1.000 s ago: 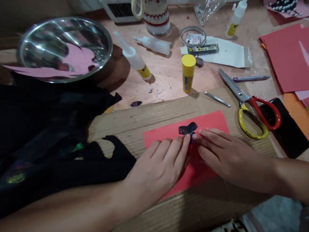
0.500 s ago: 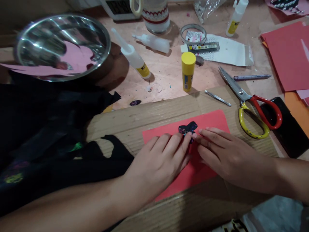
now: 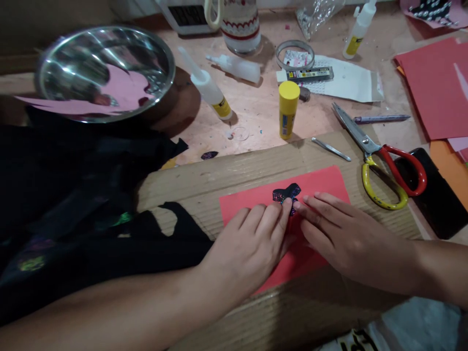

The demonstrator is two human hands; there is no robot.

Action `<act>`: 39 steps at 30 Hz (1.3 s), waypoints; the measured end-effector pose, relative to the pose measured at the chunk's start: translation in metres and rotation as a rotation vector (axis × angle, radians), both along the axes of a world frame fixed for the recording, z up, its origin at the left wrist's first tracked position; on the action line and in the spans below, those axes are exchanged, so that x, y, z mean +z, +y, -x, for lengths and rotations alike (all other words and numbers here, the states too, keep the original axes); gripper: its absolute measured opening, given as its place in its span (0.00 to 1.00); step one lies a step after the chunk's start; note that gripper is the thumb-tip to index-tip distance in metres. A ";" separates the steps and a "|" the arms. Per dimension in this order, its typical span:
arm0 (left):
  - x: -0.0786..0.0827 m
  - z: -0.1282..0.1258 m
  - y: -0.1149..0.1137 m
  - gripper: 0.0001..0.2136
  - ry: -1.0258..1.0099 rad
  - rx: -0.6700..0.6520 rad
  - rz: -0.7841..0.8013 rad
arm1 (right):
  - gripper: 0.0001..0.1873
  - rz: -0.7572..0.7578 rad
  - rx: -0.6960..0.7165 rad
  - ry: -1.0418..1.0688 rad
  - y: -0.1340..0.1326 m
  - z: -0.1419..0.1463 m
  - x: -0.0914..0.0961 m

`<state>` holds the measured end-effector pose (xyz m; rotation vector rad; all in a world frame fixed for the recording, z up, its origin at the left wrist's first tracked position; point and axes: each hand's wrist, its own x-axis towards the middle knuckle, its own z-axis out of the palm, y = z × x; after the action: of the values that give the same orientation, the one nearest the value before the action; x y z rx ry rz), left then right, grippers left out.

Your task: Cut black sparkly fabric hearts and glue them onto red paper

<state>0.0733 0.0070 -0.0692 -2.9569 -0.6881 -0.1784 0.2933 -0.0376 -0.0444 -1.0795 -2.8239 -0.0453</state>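
A red paper sheet (image 3: 321, 181) lies on a piece of corrugated cardboard (image 3: 234, 175). On it sits a small dark glitter cut-out (image 3: 283, 193). My left hand (image 3: 252, 248) lies flat on the red sheet, fingers stretched out, its fingertips touching the lower edge of the cut-out. My right hand (image 3: 336, 234) also rests flat with fingers extended, its fingertips meeting the cut-out from the right. Neither hand grips anything.
Black glitter sheet scraps (image 3: 73, 204) cover the left. Beyond the cardboard are a steel bowl (image 3: 106, 73), glue bottles (image 3: 210, 90), a yellow glue stick (image 3: 288, 109), tweezers (image 3: 331, 149), scissors (image 3: 380, 156), a pen (image 3: 380, 118), a mug (image 3: 241, 24), red and orange paper (image 3: 435, 87) and a black phone (image 3: 435, 195).
The view has shifted slightly; my hands stay on the red sheet, fingertips still pressing on the glitter cut-out.
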 end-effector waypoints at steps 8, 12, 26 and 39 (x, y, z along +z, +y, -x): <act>-0.002 0.001 0.001 0.21 -0.018 -0.019 -0.007 | 0.18 -0.020 -0.009 -0.018 -0.001 0.000 0.000; 0.000 0.001 0.002 0.21 -0.006 -0.020 -0.004 | 0.18 0.010 -0.001 -0.010 0.000 0.000 0.000; 0.004 0.007 0.003 0.19 -0.056 -0.050 -0.054 | 0.21 -0.033 -0.015 0.027 -0.001 0.001 0.000; 0.004 0.008 0.001 0.21 -0.015 -0.052 0.014 | 0.21 -0.038 -0.003 0.041 -0.001 0.001 0.002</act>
<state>0.0655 0.0079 -0.0650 -2.9915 -0.6167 -0.2013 0.2920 -0.0390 -0.0421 -1.0644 -2.7731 -0.0758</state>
